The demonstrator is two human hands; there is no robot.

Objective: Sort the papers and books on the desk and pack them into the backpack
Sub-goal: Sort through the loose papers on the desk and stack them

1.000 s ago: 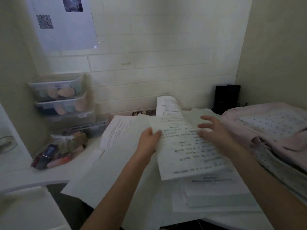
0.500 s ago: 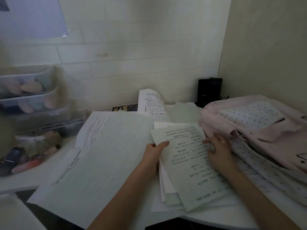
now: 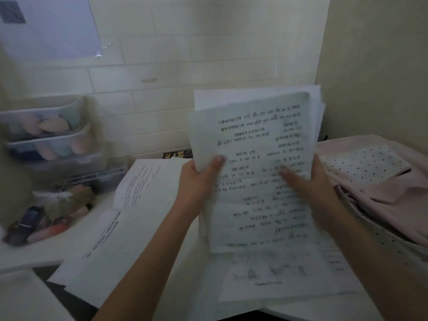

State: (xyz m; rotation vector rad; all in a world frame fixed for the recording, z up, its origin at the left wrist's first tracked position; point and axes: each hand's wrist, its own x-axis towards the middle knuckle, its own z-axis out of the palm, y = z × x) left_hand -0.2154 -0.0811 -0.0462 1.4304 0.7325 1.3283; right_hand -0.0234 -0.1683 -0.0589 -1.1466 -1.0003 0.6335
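A stack of printed papers [image 3: 254,135] stands nearly upright above the desk, its text upside down to me. My left hand [image 3: 196,179] grips its left edge, thumb on the front sheet. My right hand [image 3: 310,186] holds the right edge, fingers spread over the print. More loose sheets [image 3: 278,279] lie flat under the stack, and large printed sheets [image 3: 139,218] spread to the left. The pink backpack [image 3: 379,181] with a dotted pocket lies at the right, close beside my right hand.
Stacked clear trays [image 3: 51,135] with pastel sponges stand at the left against the brick wall. A pile of small items [image 3: 46,214] lies below them. A white desk edge [image 3: 27,262] runs at lower left. A poster [image 3: 46,26] hangs above.
The stack lay flat on the desk before; both hands have gathered it and lifted it upright. The view has swung slightly left and closer.
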